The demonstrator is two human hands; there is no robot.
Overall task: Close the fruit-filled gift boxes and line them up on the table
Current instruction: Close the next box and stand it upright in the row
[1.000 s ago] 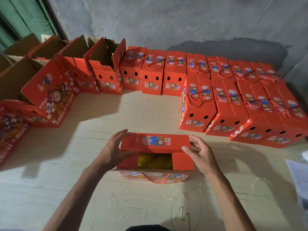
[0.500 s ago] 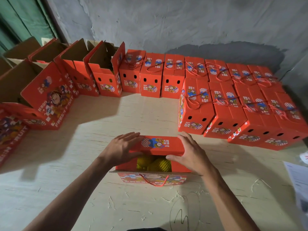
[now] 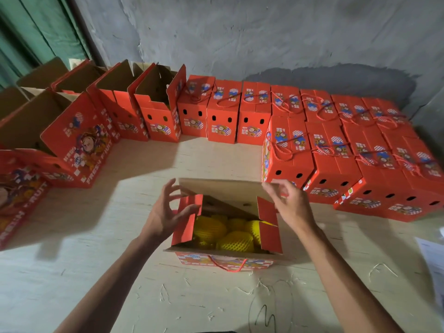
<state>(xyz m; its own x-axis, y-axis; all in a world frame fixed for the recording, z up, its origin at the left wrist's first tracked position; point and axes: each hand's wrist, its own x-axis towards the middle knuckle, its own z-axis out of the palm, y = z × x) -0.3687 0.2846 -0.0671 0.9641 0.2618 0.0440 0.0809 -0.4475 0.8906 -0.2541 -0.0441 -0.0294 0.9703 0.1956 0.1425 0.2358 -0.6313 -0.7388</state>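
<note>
Between the two hands stands an open gift box (image 3: pixel 225 259) with its far flap (image 3: pixel 219 187) raised, brown inner side showing, and yellow net-wrapped fruit (image 3: pixel 236 241) visible inside. The left hand (image 3: pixel 165 212) has its thumb against the red left side flap (image 3: pixel 188 219) and its fingers spread near the far flap's left corner, while the right hand (image 3: pixel 292 204) has loosely curled fingers at that flap's right corner. Beyond the right hand closed boxes (image 3: pixel 336 155) stand in rows, and beyond the left hand open boxes (image 3: pixel 134 109) stand on the table (image 3: pixel 96 272).
</note>
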